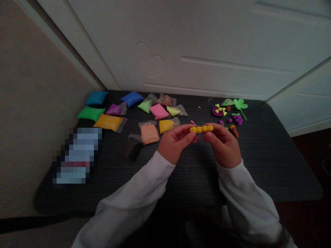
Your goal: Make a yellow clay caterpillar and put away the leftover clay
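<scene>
Between both hands, above the dark table, is a clay caterpillar (201, 129) made of several yellow balls in a row, with small dark dots on them. My left hand (174, 141) pinches its left end between thumb and fingers. At the other end, my right hand (224, 143) grips it the same way. A small pink piece, perhaps a tool tip (192, 122), shows just behind the left fingertips. Close beyond the right hand lie a brown clay piece (234, 131) and a bunch of purple clay balls (237, 119).
Bags of coloured clay spread over the left and middle of the table (191, 186), among them an orange bag (110, 122), a peach bag (149, 133) and a black bag (130, 148). At the back right are a purple dish with yellow pieces (219, 110) and a green clover (240, 104). A white panel (207, 44) stands behind.
</scene>
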### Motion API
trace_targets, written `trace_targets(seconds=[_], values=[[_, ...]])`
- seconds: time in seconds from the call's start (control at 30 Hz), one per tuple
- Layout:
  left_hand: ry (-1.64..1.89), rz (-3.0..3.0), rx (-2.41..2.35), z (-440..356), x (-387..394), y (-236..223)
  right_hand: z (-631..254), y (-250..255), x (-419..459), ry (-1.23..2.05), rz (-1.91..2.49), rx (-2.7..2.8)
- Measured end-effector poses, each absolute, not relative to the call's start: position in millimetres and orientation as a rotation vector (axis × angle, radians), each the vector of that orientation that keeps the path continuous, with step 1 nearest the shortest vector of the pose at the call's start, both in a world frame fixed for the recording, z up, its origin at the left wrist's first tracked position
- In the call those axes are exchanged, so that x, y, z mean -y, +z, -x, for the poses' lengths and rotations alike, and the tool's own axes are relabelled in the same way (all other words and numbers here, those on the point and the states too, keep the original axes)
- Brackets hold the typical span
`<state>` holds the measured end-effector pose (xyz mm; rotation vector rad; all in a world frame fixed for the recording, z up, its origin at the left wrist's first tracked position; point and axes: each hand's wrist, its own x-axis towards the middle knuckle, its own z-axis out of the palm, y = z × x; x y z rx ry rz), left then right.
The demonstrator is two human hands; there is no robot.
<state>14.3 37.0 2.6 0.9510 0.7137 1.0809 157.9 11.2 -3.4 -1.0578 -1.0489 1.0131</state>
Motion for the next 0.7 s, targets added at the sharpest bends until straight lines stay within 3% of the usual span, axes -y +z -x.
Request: trace_targets(seconds=[0.7], values=[[1.061, -0.828, -0.620, -14.0, -39.1, -1.9, -157.9, -2.1, -12.3, 1.007, 1.047, 0.980]])
